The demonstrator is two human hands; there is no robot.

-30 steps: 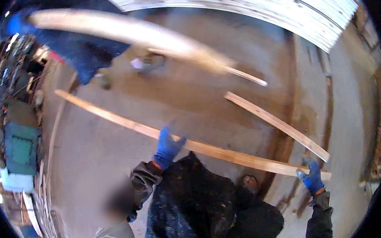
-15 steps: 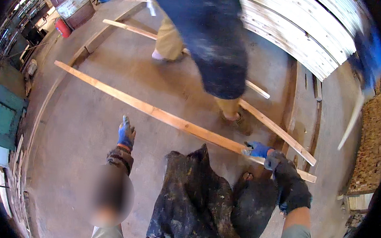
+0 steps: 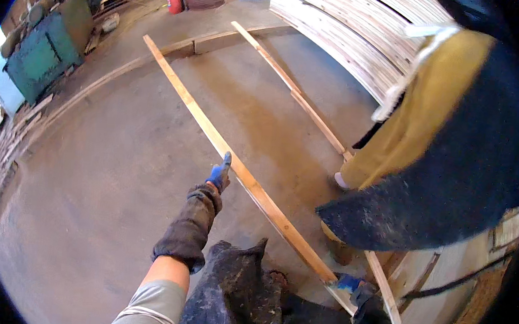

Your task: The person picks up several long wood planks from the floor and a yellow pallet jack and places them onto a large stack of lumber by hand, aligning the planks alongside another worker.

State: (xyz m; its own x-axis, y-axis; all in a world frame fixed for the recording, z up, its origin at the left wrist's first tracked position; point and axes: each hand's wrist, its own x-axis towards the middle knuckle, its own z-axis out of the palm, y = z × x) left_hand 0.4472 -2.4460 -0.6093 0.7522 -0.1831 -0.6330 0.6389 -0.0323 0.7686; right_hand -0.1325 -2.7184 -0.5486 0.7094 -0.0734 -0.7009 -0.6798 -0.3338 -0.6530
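The left hand (image 3: 219, 174), in a blue glove, is stretched out with fingers extended and holds nothing; its fingertips sit just beside the near-left edge of the long board (image 3: 235, 160), perhaps brushing it, though the view is too small to be sure. A second ago this hand lay on the board's middle, and half a second ago it was lifted clear to the left, so it has let go and is now coming back toward the wood. The right hand (image 3: 356, 286), also gloved in blue with a dark sleeve, is closed on the board's near end, as it was in both earlier views. The board lies on the concrete floor (image 3: 104, 198), running from that hand far and left toward a curb.

A second board (image 3: 301, 101) lies to the right, roughly parallel, passing under another person (image 3: 449, 158) in tan trousers and a dark coat, who has moved from the far side to close on the right. A stack of pale planks (image 3: 355, 35) fills the far right; a green machine (image 3: 42, 56) stands far left.

With one end gripped and the other hand returning, the board looks about to be shifted.
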